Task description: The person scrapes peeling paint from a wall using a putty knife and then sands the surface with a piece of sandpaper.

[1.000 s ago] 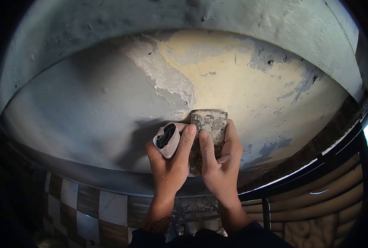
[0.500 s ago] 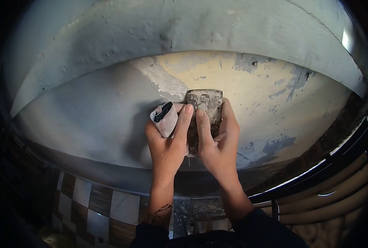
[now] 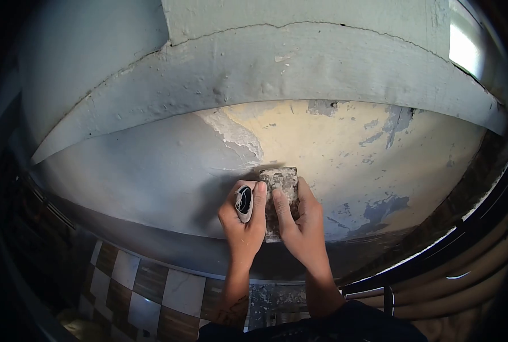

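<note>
A flat, rectangular scraper (image 3: 282,178), mottled grey and brown with dried residue, is up against the wall (image 3: 345,148). My right hand (image 3: 304,223) grips its right side, thumb lying on its face. My left hand (image 3: 246,215) closes on its left side, thumb along the edge. The same left hand also keeps a rolled sheet (image 3: 244,203), pale outside and dark inside, in the crook between thumb and fingers. The scraper's far edge and my fingers behind it are hidden. Above the scraper, a pale peeled patch (image 3: 234,134) borders yellow and grey paint.
A rounded grey ledge (image 3: 254,71) with a crack line juts out above the wall. Below is a checkered tile floor (image 3: 142,310). Brown ribbed, curved material (image 3: 459,285) lies at the lower right, and a bright opening (image 3: 466,43) shows at the upper right.
Both hands and the scraper have moved down the wall, away from the peeled patch. The view has tilted up, showing more of the ledge. The rolled sheet has turned in my left hand.
</note>
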